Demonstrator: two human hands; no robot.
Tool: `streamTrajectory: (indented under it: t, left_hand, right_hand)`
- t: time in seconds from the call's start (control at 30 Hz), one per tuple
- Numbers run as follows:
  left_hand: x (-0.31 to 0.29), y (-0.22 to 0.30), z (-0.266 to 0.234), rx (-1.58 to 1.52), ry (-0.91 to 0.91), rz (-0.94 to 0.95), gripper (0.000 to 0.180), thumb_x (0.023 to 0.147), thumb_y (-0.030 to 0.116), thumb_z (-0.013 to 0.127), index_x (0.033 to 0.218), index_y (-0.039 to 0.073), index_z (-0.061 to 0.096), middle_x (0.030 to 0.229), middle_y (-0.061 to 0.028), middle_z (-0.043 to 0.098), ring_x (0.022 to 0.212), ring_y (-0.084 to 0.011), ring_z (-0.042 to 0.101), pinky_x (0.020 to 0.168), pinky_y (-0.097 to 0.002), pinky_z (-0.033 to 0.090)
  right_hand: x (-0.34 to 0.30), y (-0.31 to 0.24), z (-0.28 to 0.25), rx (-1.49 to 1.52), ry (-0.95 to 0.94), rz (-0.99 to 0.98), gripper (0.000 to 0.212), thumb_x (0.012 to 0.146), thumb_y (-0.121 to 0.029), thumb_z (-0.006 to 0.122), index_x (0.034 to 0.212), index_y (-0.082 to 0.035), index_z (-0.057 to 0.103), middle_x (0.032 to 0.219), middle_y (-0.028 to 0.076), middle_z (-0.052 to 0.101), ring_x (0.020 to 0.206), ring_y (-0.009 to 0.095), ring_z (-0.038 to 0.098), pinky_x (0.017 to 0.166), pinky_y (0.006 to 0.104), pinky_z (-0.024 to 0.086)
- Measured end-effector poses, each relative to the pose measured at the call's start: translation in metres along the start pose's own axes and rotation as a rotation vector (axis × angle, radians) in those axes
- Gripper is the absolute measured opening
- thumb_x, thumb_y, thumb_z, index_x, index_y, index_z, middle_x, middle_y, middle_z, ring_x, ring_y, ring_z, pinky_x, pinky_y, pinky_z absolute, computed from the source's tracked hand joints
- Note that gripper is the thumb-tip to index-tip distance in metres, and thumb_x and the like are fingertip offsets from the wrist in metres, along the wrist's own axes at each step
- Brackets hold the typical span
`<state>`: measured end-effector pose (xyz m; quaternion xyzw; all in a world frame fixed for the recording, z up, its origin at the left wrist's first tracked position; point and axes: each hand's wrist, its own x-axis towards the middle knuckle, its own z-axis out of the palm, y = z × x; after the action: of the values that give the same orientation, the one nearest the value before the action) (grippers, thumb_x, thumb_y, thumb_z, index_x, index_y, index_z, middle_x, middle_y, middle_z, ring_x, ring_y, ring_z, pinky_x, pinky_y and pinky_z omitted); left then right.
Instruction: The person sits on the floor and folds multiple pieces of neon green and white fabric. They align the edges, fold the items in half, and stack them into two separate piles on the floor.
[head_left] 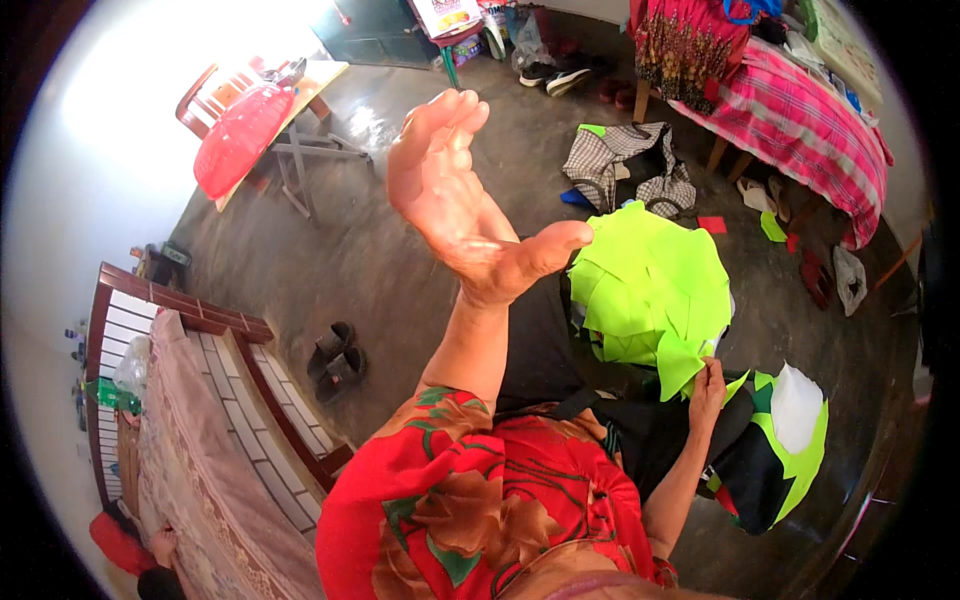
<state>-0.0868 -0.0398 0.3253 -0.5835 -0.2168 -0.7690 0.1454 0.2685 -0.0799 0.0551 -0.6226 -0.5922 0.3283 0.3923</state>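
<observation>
My left hand (455, 200) is raised in front of me, fingers stretched and thumb apart, with nothing in it. Lower and to the right, my right hand (708, 388) pinches the edge of a lime-green cloth piece (682, 366). That piece hangs at the near side of a large heap of lime-green cloth pieces (650, 280) by my lap. What lies under the heap is mostly hidden. Beside my right forearm rests a bundle of black, lime-green and white cloth (790, 440).
Checked cloth (600, 165) and red scraps (711, 225) lie on the floor beyond the heap. A pink plaid cloth (800, 130) drapes furniture at right. Dark sandals (338, 360) sit left, near a bed (200, 440) where another person's hand (163, 545) shows. A table (325, 75) holds a red cover.
</observation>
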Motion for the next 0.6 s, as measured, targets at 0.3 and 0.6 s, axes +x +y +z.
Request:
streamTrajectory:
  t: [0.3,0.6]
  left_hand:
    - [-0.028,-0.021,0.008,-0.035,-0.085,-0.165,0.096,0.062,0.033,0.083,0.135,0.006,0.027,0.129,-0.0122,0.042,0.114,-0.0272,0.046,0.096,-0.0431,0.039]
    - [-0.226,-0.072,-0.055,0.924,-1.385,-0.42,0.056,0.081,0.042,0.063,0.125,0.01,0.052,0.135,-0.0116,0.045,0.125,-0.0261,0.041,0.106,-0.0504,0.023]
  right_hand:
    - [-0.003,0.0,-0.006,-0.044,0.004,-0.025,0.018,0.092,-0.006,0.047,0.107,0.001,0.054,0.09,0.01,0.058,0.083,0.018,0.053,0.076,0.0282,0.043]
    - [-0.001,-0.01,-0.004,0.24,0.183,-0.001,0.014,0.091,-0.009,0.05,0.1,0.001,0.055,0.081,0.002,0.055,0.077,0.009,0.05,0.071,0.0234,0.042]
